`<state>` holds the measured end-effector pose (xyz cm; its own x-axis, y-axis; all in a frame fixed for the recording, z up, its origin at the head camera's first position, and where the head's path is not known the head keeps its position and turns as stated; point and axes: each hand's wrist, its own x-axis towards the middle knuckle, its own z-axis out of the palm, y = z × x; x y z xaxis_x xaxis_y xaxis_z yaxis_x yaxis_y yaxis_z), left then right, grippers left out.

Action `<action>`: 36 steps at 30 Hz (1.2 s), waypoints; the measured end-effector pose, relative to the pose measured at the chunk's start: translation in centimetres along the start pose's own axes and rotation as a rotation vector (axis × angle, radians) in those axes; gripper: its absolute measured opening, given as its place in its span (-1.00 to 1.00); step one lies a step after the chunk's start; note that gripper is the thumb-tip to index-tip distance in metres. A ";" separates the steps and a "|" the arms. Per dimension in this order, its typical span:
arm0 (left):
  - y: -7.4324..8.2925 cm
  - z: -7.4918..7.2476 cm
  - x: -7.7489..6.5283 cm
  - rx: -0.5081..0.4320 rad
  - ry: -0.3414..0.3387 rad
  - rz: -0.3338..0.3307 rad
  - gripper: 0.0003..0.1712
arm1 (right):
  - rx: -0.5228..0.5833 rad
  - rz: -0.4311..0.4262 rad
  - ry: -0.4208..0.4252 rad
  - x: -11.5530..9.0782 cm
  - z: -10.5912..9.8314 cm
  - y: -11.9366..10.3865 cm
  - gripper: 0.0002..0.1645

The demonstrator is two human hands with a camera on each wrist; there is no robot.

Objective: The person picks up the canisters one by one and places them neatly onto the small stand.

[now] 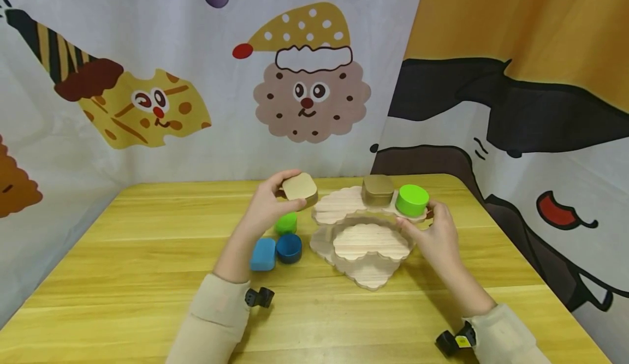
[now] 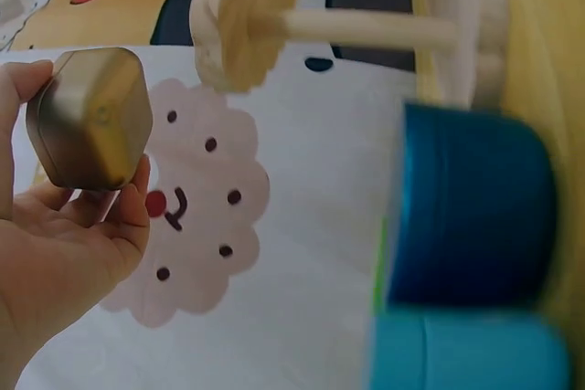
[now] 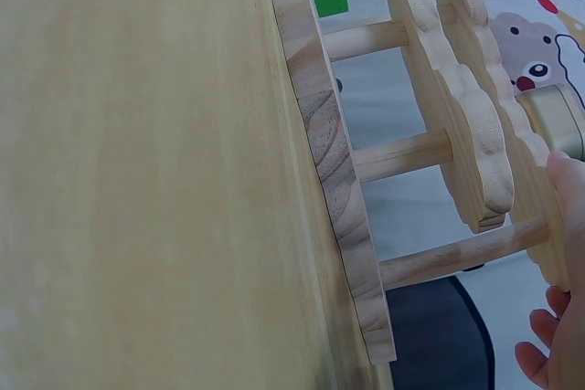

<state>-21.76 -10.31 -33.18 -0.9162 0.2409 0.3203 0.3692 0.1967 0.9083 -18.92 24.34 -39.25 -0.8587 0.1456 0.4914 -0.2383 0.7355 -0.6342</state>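
Observation:
My left hand (image 1: 270,200) holds up a gold, rounded-square tin (image 1: 301,188), pinched between thumb and fingers, left of a tiered wooden stand (image 1: 371,242). In the left wrist view that tin (image 2: 96,121) shows its glossy sides, with fingertips around its lower part. On the stand's upper cloud-shaped shelf sit another gold tin (image 1: 377,190) and a round bright green tin (image 1: 413,200). My right hand (image 1: 437,236) grips this shelf's right end beside the green tin, thumb along its front edge. The right wrist view shows the thumb (image 3: 562,171) near the shelf and curled fingers past its end.
Left of the stand, a light blue tin (image 1: 263,254), a dark blue round tin (image 1: 289,248) and a green tin (image 1: 286,223) stand close together on the wooden table (image 1: 147,276). A cartoon-printed curtain (image 1: 196,36) hangs behind. Round pegs (image 3: 402,154) join the stand's base and shelves.

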 end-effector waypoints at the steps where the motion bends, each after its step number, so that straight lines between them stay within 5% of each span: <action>1: 0.1 0.3 0.2 -0.012 -0.004 0.004 -0.30 | 0.000 0.001 0.000 0.0 0.0 0.0 -0.19; 16: 0.7 4.2 2.0 -0.083 -0.042 -0.010 -0.31 | -0.004 -0.001 0.009 0.0 0.0 0.2 -0.18; 36: 0.8 6.7 4.1 -0.050 -0.134 -0.060 -0.28 | 0.017 -0.004 -0.001 -0.1 -0.2 0.1 -0.19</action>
<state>-24.20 -2.81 -32.93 -0.9061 0.3557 0.2289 0.3027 0.1675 0.9382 -18.76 24.49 -39.27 -0.8582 0.1419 0.4933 -0.2494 0.7247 -0.6423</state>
